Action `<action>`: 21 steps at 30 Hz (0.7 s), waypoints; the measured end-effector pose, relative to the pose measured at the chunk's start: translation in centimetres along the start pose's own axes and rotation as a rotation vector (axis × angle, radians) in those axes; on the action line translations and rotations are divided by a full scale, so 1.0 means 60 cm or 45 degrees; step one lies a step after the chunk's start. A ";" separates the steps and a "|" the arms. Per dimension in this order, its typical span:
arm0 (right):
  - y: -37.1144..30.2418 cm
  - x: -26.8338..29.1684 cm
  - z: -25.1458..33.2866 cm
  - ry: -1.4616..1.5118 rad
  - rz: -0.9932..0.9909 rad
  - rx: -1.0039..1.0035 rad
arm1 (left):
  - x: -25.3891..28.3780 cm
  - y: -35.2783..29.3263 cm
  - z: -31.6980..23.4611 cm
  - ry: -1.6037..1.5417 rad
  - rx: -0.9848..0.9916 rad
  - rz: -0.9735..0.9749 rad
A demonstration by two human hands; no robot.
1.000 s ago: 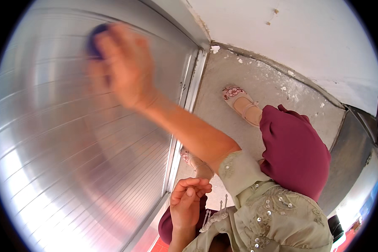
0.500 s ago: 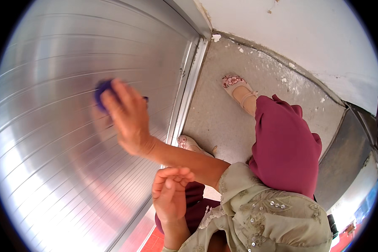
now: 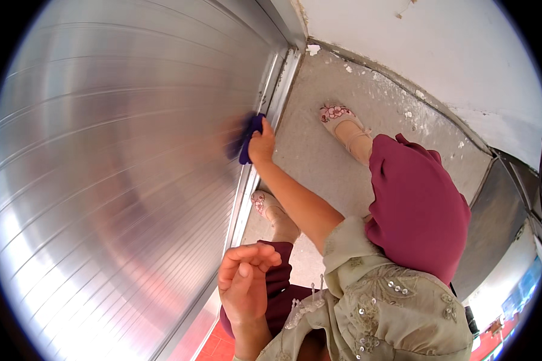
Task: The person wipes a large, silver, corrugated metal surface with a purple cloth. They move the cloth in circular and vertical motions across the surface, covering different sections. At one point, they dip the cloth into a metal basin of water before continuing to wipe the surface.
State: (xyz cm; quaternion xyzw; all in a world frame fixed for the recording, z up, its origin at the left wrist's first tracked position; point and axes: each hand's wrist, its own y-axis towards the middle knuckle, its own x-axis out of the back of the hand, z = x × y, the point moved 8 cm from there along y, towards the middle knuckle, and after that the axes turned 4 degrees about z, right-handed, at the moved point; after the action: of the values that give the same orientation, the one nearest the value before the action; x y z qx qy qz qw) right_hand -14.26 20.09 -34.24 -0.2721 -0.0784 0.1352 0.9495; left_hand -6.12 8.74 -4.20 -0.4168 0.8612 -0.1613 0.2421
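My right hand [image 3: 262, 144] grips a dark purple cloth [image 3: 252, 139] and presses it to the ribbed silver metal door [image 3: 132, 156], close to its vertical edge frame [image 3: 271, 108]. The cloth's left side is smeared by motion, and some of my fingers are hidden behind it. Nearer to me, my left hand [image 3: 247, 283] is raised beside the door with the palm showing. Its fingers are loosely bent, the thumb stands in front of them, and nothing is in it.
Both my feet, in light shoes with embroidered flowers [image 3: 337, 112], stand on the grey concrete floor [image 3: 307, 132]. A white wall [image 3: 415, 42] with flaking paint bounds the floor at the far side. A dark panel [image 3: 500, 204] stands at the right, and red tiles [image 3: 218, 346] show at the bottom.
My right hand and the purple cloth have slid right across the door, from its middle to its edge frame. The left hand has barely moved.
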 end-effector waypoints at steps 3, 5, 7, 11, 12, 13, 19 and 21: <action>0.089 0.065 0.016 0.010 -0.251 0.274 | -0.011 0.007 -0.005 -0.001 0.004 0.084; 0.128 0.075 0.037 0.039 -0.227 0.347 | -0.001 -0.007 0.000 -0.016 0.006 0.055; 0.183 0.066 0.047 -0.079 -0.164 0.337 | -0.009 -0.003 0.000 -0.053 0.024 0.088; 0.140 0.010 -0.002 -0.238 -0.117 0.110 | -0.019 -0.002 -0.003 -0.114 0.054 0.102; 0.100 -0.011 -0.027 -0.264 -0.034 0.052 | -0.019 -0.003 -0.001 -0.110 0.059 0.090; 0.055 -0.028 -0.054 -0.284 0.036 -0.005 | -0.021 -0.002 0.002 -0.102 0.075 0.087; -0.134 -0.053 -0.094 -0.293 0.336 -0.133 | -0.024 -0.001 0.011 -0.071 0.082 0.099; -0.114 -0.036 -0.083 -0.278 0.384 -0.096 | -0.022 0.004 0.010 -0.066 0.084 0.095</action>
State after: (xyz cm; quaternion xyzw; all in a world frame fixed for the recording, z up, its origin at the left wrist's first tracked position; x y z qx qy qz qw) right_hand -13.74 11.42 -34.93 -0.3000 -0.1443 0.3016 0.8934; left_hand -5.25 9.88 -4.46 -0.3803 0.8637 -0.1696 0.2839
